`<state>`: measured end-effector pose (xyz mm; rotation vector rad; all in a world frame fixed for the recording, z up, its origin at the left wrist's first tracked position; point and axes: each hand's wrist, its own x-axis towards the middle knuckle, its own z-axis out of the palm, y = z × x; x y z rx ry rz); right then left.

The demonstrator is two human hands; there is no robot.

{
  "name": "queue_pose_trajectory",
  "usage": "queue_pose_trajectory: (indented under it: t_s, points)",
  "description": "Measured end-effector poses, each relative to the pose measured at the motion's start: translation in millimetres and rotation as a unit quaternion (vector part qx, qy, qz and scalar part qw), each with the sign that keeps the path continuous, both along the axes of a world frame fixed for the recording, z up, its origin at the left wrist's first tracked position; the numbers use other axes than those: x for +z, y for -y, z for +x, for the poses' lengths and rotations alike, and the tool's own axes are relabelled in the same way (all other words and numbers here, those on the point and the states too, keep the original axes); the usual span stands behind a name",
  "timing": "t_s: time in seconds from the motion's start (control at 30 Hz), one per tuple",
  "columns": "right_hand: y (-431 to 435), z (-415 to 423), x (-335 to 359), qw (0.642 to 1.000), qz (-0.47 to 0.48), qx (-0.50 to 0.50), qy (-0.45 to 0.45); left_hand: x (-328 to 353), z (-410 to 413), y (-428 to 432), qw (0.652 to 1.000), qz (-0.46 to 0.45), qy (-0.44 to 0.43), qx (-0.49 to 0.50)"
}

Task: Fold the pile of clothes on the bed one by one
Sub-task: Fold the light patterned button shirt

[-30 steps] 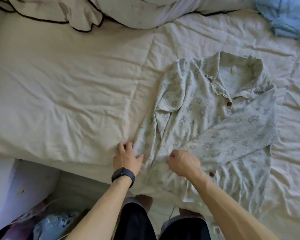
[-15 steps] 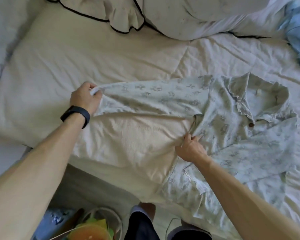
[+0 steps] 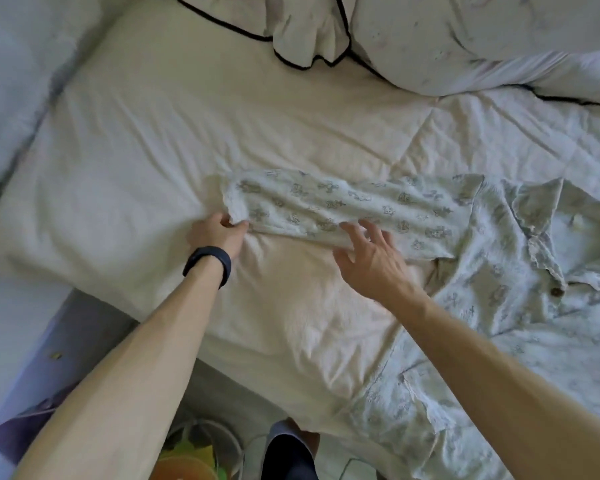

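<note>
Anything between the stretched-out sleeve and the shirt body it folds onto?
Nothing visible. Left hand pinches the sleeve by its cuff, right hand rests open on it; no other item lies on the shirt body.

I see a pale green shirt (image 3: 499, 271) with grey-green floral print, a cream bed (image 3: 187, 150), and a black wristband (image 3: 210, 261).

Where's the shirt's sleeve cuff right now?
Head view: the cuff lies left of centre on the bed, pinched by the left hand, the right hand at the sleeve beside it.
</note>
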<state>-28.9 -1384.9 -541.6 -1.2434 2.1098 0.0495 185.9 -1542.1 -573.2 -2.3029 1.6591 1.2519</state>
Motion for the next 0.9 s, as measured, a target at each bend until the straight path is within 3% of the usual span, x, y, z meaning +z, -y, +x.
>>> queue_pose_trajectory:
  t_s: [0.1, 0.2, 0.27, 0.4, 0.53, 0.63, 0.77, 0.83, 0.9]
  points:
    - [35, 8, -10, 0.998, 0.069, 0.009, -0.004, 10, 2, 19, 0.987, 0.018, -0.144, 0.075]
    - [66, 12, -2, 0.996, 0.043, -0.074, 0.016, 35, -11, 38, 0.95, -0.032, -0.279, 0.136]
    - [81, 11, 6, 0.991, 0.012, -0.127, 0.041, 50, -22, 49, 0.933, -0.058, -0.322, 0.15]
    - [98, 10, 17, 0.986, -0.059, -0.153, -0.006, 52, -29, 51, 0.963, -0.038, -0.232, 0.133]
    - [135, 19, 7, 0.988, -0.13, -0.081, -0.022, 19, -2, 20, 0.98, 0.025, -0.133, 0.148]
    - [164, 33, -11, 0.998, -0.047, 0.012, 0.039, -5, 14, 4, 0.983, 0.085, -0.13, 0.093]
    - [192, 46, -30, 0.996, 0.046, 0.079, -0.012, -9, 12, -1, 0.982, 0.082, -0.131, 0.107]
    - [199, 49, -23, 0.998, 0.017, 0.05, 0.026, -4, 10, 0, 0.983, 0.067, -0.139, 0.104]
    - [195, 42, -2, 0.994, -0.067, -0.008, 0.091, 8, 3, -2, 0.984, -0.011, -0.151, 0.095]
